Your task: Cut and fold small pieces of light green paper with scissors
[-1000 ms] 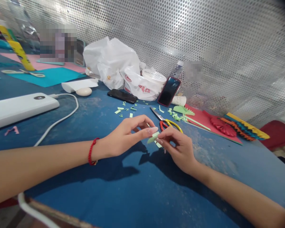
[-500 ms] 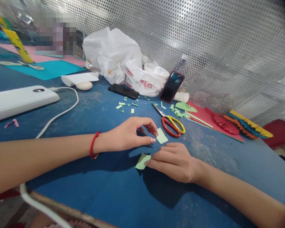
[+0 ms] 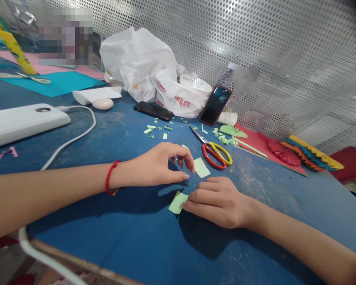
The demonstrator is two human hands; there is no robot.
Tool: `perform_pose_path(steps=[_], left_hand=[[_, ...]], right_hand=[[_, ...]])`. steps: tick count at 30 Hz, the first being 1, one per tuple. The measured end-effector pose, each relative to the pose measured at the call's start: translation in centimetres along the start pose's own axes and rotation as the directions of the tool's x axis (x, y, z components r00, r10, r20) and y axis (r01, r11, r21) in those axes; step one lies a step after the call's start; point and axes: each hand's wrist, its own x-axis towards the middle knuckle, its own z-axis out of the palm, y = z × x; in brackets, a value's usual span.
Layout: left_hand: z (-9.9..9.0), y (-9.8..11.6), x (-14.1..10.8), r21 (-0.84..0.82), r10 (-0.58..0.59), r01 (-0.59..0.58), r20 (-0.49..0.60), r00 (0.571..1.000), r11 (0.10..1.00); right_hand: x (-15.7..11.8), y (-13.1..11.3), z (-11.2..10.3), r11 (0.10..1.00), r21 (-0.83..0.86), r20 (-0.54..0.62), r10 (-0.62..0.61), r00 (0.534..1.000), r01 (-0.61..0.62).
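Observation:
My left hand (image 3: 156,164), with a red braided bracelet (image 3: 109,178) at the wrist, hovers over the blue table with thumb and fingers apart and nothing between them. Just right of its fingertips a light green paper piece (image 3: 202,168) lies flat. My right hand (image 3: 218,202) is closed, pinching the right edge of another light green paper piece (image 3: 178,202) between thumb and finger. Beyond the hands, scissors (image 3: 215,152) with one red and one yellow handle lie partly open. Small green paper scraps (image 3: 165,136) are scattered behind the left hand.
Along the perforated metal wall stand a white plastic bag (image 3: 139,63), a leaning phone (image 3: 216,105) and a flat black phone (image 3: 153,111). A white power bank (image 3: 26,124) with a cable (image 3: 74,143) lies left. Red paper (image 3: 255,144) and folded coloured paper (image 3: 313,154) lie right.
My left hand has drawn back slightly to the left, away from the flat green paper piece, which stays on the table. My right hand keeps its pinch on the other piece.

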Motion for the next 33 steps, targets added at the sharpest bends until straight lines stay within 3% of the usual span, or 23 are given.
perform_pose_path(steps=[5,8,13,20,33], left_hand=[[-0.3,-0.4,0.2,-0.094,-0.070,0.095,0.237,0.969,0.991],[-0.6,-0.5,0.3,-0.117,-0.066,0.108,0.314,0.947,0.987],[-1.0,0.1,0.0,-0.107,-0.075,0.120,0.354,0.932,0.987],[-0.6,0.4,-0.7,0.136,-0.161,0.121,0.337,0.928,0.983],[-0.9,0.6,-0.5,0.202,-0.162,0.085,0.401,0.902,0.976]], right_hand=[[0.1,-0.2,0.1,0.997,-0.042,-0.007,-0.066,0.998,0.065],[0.2,-0.3,0.1,0.996,-0.043,-0.032,-0.080,0.996,0.078],[0.2,-0.5,0.1,0.994,-0.020,-0.063,-0.110,0.992,0.109],[0.2,-0.8,0.3,0.992,-0.021,-0.110,-0.127,0.986,0.126],[0.1,-0.4,0.4,0.993,-0.010,-0.098,-0.116,0.988,0.116]])
